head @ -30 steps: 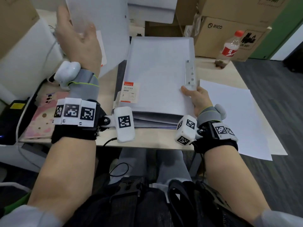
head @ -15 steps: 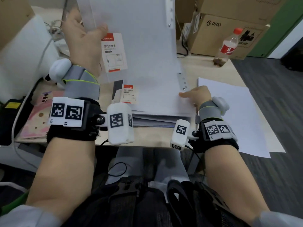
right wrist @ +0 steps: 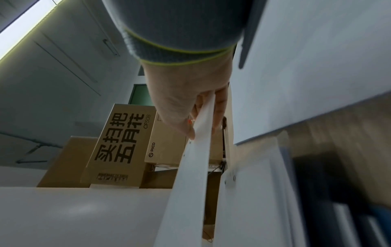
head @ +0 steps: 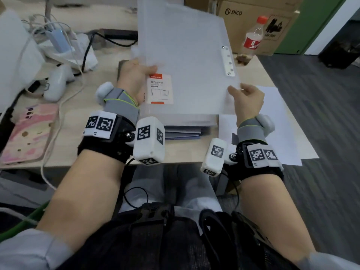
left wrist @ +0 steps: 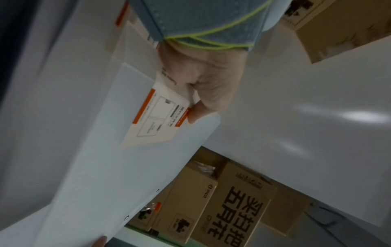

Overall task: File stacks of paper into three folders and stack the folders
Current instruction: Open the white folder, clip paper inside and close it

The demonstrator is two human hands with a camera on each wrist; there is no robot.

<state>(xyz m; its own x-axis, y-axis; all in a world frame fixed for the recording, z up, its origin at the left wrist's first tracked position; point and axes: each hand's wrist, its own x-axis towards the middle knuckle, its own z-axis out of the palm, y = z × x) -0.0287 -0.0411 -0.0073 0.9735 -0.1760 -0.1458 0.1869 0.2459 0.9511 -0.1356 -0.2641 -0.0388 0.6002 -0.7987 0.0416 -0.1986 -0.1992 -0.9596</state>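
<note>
Office desk (head: 93, 121) of light wood, cardboard boxes (head: 251, 18) at the far edge, grey floor to the right.

Left thumb (left wrist: 197, 115) lay on the front of a translucent white folder (head: 187, 61), just beside its orange-and-white label (head: 161, 89); the other left fingers were hidden behind the cover, so the left hand (head: 134, 80) pinched the folder's left edge. Right fingers (right wrist: 220, 110) and thumb pinched the folder's thin edge between them; the right hand (head: 246, 100) gripped the lower right corner, just below the metal clip strip (head: 227, 60). Both wrists wore grey straps and marker-tagged camera blocks.

The folder was held lifted and tilted, far end higher, over a stack of folders (head: 185, 127) that lay flat on the desk near the front edge. Whether its near edge touched the stack could not be told. Loose white paper sheets (head: 280, 121) lay on the desk to the right of the stack, partly under the right wrist.

Further out: a plastic bottle (head: 252, 38) with red cap and red label stood near the boxes, a pink patterned pad (head: 29, 133) lay at the left, a white controller (head: 56, 82) and white cables (head: 64, 41) lay at the far left.
</note>
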